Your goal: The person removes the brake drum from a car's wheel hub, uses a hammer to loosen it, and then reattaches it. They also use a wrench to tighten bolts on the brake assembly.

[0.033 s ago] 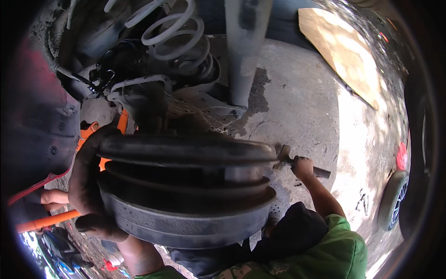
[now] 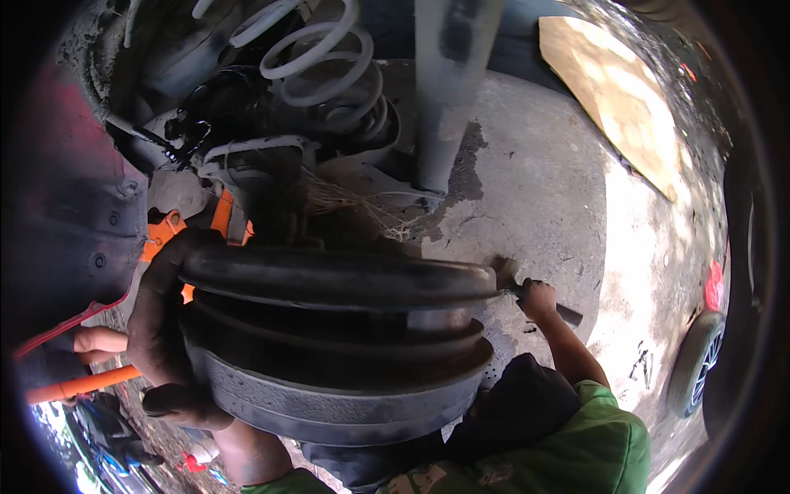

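Fingers of my left hand, darkly covered or blackened, wrap around the side of a heavy black stepped round wheel-hub part under the car. My right hand is closed on the handle of a hammer, whose head is beside the part's right rim, partly hidden by it; whether they touch I cannot tell. Above the part are a pale coil spring, a grey upright tube and dark suspension pieces.
A red body panel and orange jack parts are at left, with a person's bare limb. Cardboard, a loose wheel and a red plastic item lie at right on concrete.
The view has shifted a little, so the car parts and the part in my left hand sit slightly lower and further right. Both hands keep their grips.
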`<state>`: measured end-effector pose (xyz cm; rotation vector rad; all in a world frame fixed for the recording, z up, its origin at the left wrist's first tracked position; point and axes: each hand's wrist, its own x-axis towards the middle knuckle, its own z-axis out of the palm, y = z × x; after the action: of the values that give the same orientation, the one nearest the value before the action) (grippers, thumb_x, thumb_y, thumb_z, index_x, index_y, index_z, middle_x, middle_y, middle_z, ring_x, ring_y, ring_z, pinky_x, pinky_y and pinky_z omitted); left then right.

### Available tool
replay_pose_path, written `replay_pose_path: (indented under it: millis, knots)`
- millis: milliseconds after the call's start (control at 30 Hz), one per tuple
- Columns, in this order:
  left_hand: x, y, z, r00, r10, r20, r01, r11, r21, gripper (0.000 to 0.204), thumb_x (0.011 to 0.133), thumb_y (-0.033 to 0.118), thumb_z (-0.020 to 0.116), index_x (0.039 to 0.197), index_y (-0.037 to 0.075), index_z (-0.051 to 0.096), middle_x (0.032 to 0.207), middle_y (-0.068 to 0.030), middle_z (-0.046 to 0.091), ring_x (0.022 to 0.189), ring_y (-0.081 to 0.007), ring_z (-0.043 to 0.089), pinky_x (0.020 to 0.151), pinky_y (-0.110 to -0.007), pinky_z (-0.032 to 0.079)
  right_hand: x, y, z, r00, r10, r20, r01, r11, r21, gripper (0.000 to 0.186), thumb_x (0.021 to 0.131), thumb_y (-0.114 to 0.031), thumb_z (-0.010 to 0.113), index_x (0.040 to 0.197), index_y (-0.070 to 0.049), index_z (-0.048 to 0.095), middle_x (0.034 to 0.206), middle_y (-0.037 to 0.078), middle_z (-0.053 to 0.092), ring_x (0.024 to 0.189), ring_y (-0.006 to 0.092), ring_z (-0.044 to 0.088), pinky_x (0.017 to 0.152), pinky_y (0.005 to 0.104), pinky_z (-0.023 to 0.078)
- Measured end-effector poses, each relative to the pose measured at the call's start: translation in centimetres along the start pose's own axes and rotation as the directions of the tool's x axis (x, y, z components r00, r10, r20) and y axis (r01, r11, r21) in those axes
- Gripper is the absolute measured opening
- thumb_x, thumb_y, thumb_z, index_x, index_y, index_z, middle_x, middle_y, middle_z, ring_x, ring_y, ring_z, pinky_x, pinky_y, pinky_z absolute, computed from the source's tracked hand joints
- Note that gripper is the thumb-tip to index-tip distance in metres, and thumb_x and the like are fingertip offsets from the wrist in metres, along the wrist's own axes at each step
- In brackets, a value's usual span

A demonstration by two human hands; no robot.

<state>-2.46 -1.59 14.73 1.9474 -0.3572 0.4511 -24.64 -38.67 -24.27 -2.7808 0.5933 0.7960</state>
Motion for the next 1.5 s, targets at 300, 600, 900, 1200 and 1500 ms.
replay_pose_path:
  millis: [300,600,900,1200,1500]
  knots:
    - [-0.7,1.5,2.7,0.966,-0.119,-0.230,0.116,0.993,-0.024,0.129,0.071,0.098,0.019,0.123,-0.015,0.054,0.108,-0.0235,0.067,0.101,-0.0286,0.066,0.100,-0.041,0.050,-0.5,-9.3,-16.6,0.671,-0.087,-0.736,0.683,0.458,0.569,0.053,0.083,-0.037,0.074,0.121,-0.003,0.061,0.110,0.022,0.063,0.101,0.0330,0.064,0.085,0.0426,0.052]
    - [0.1,1.0,2.6,0.993,-0.054,-0.101,0.048,0.997,-0.061,0.125,0.075,0.095,0.021,0.122,-0.016,0.054,0.108,-0.0249,0.066,0.102,-0.0298,0.065,0.099,-0.041,0.050,-5.0,-17.0,-23.7,0.347,-0.291,-0.891,0.825,-0.356,0.438,0.051,0.087,-0.023,0.070,0.123,0.009,0.053,0.115,0.029,0.061,0.101,0.0381,0.066,0.082,0.0430,0.055]
    - [0.3,0.9,2.2,0.997,-0.016,-0.075,0.009,0.996,-0.085,0.120,0.080,0.091,0.023,0.120,-0.017,0.055,0.109,-0.0262,0.066,0.104,-0.0311,0.065,0.098,-0.042,0.049,-3.7,-16.3,-26.2,0.237,-0.457,-0.857,0.799,-0.410,0.440,0.039,0.090,-0.021,0.069,0.112,0.009,0.058,0.107,0.029,0.066,0.101,0.0448,0.067,0.085,0.0506,0.056]
    - [-0.4,0.5,0.8,0.990,-0.096,-0.100,0.099,0.995,0.023,0.123,0.078,0.092,0.029,0.121,-0.020,0.055,0.110,-0.0277,0.065,0.103,-0.0325,0.065,0.097,-0.040,0.048,-3.8,-16.8,-26.1,0.291,-0.460,-0.839,0.864,-0.251,0.437,0.045,0.080,-0.026,0.082,0.107,0.002,0.060,0.100,0.026,0.070,0.087,0.0349,0.073,0.074,0.0392,0.059]
    - [0.9,-0.8,-0.3,0.998,0.047,0.050,-0.050,0.998,0.048,0.113,0.081,0.087,0.039,0.115,-0.019,0.059,0.108,-0.0278,0.067,0.103,-0.0317,0.067,0.096,-0.040,0.049,-4.0,-16.6,-24.5,0.351,-0.333,-0.875,0.863,-0.247,0.440,0.030,0.081,-0.010,0.078,0.103,0.005,0.064,0.095,0.023,0.072,0.084,0.0277,0.074,0.072,0.0332,0.058]
